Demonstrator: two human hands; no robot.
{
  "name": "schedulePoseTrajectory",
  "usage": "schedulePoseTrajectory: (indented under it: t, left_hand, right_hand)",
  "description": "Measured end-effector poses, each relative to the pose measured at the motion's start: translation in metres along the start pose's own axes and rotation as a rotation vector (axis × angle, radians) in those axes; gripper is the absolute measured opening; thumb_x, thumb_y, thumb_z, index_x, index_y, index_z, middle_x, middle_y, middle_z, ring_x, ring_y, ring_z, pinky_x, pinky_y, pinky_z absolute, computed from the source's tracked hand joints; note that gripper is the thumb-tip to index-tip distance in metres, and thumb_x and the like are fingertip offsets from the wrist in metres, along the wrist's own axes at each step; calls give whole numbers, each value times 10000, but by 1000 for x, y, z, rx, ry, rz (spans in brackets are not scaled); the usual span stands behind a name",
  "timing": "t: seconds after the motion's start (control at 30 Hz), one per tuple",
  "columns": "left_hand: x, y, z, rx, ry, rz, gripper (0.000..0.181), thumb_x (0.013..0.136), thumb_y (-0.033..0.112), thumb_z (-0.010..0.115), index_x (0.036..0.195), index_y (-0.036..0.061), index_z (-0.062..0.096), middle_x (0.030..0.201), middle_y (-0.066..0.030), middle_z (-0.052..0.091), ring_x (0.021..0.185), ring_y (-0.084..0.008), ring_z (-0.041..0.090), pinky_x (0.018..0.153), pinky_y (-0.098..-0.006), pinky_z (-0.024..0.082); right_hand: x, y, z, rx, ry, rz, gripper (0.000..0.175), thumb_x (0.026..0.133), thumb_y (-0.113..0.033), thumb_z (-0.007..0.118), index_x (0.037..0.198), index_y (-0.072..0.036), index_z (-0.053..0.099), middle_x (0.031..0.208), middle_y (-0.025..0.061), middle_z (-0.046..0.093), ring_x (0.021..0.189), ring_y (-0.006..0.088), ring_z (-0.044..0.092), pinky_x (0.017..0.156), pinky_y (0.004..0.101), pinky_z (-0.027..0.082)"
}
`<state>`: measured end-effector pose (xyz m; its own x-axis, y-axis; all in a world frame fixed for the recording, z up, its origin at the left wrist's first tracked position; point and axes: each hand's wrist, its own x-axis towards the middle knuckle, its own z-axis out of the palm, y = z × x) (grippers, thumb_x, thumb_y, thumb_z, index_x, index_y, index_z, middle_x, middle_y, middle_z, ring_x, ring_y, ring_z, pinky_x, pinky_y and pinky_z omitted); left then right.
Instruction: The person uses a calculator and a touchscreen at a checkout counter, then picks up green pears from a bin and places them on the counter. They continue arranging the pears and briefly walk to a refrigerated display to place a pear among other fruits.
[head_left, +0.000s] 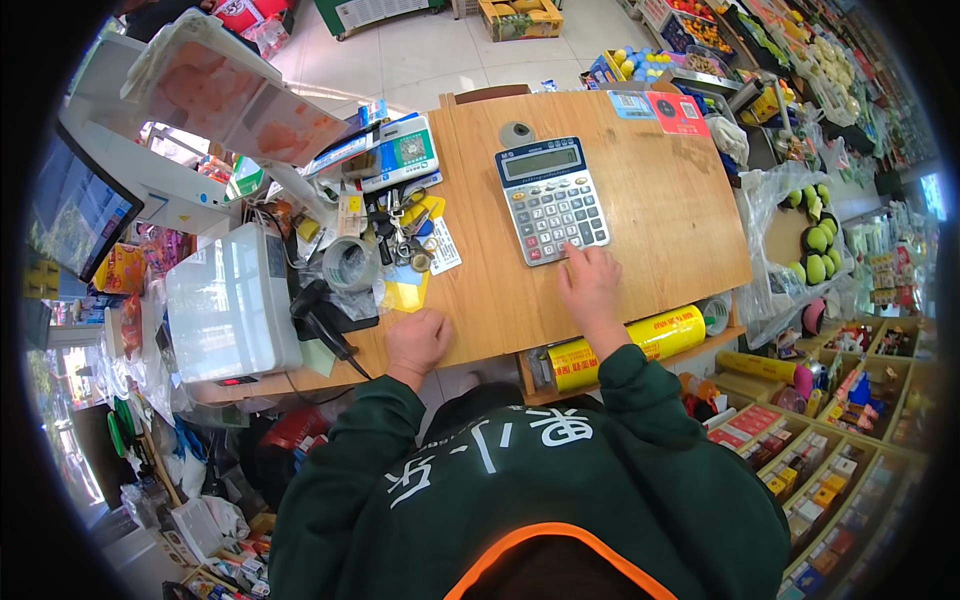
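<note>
A desk calculator with a grey display and several rows of keys lies on the wooden desk. My right hand is at its lower edge, with a fingertip on or just over the bottom row of keys. The thumb stands apart from that finger, and the other fingers are partly curled. Resting at the front edge of the desk, my left hand is curled into a loose fist with nothing visible in it. Close by on its left are a black handheld barcode scanner and a roll of clear tape.
Keys and cards clutter the desk's left side, beside a white box-shaped device and a monitor. A yellow wrap roll lies on the shelf below. Right of the desk stands a plastic-lined box of green fruit.
</note>
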<state>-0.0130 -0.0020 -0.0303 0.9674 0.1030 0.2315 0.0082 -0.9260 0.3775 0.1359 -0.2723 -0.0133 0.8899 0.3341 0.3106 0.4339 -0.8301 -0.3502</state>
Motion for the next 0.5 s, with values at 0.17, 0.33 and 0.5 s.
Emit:
schedulePoseTrajectory:
  t: [0.17,0.33,0.5]
  left_hand:
    - [1,2,1,12,24,2,202,847,243,661,698,124,595,688,-58,608,612,-297,621,517,-410,484]
    - [1,1,-1,29,9,8,199,850,243,660,704,122,599,692,-60,610,614,-301,622,519,-411,484]
    - [1,1,0,27,-5,-3,214,853,253,660,699,121,590,693,-60,606,616,-308,620,520,-415,484]
  right_hand:
    - [11,-23,8,-38,-58,-52,366,832,-232,700,1179,-117,675,923,89,559,948,291,540,842,456,395]
    - [19,-16,5,-24,-1,43,329,844,-227,682,1153,-113,679,923,98,569,941,297,549,830,469,385]
    - [14,8,2,-19,-2,28,313,848,-219,679,1136,-96,680,913,95,573,929,298,560,821,475,380]
